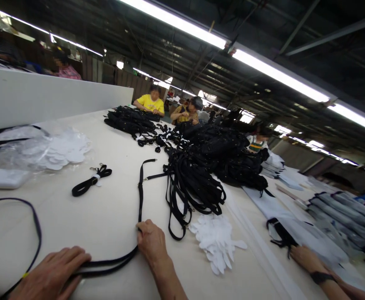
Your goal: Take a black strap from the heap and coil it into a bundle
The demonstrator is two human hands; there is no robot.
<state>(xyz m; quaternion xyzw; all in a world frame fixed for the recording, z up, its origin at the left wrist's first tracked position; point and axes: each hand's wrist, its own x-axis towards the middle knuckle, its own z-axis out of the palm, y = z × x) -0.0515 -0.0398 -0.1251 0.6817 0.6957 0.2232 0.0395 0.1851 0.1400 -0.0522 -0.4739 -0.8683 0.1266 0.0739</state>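
A long black strap (140, 189) lies on the cream table (113, 216), running from a buckle end far out back to me and curving left. My right hand (151, 241) is closed on the strap at its bend, thumb and fingers pinching it. My left hand (53, 275) lies flat on the doubled strap near the table's front edge, fingers stretched out and pressing it down. A thin dark cord (35, 225) loops away to the left from under that hand.
A big heap of black straps (197, 183) lies right of my right hand, with white cut pieces (216, 241) beside it. A folded strap with clips (91, 181) and bagged white pieces (54, 150) lie left. Another person's hand (304, 258) rests at right; several people sit at the far end.
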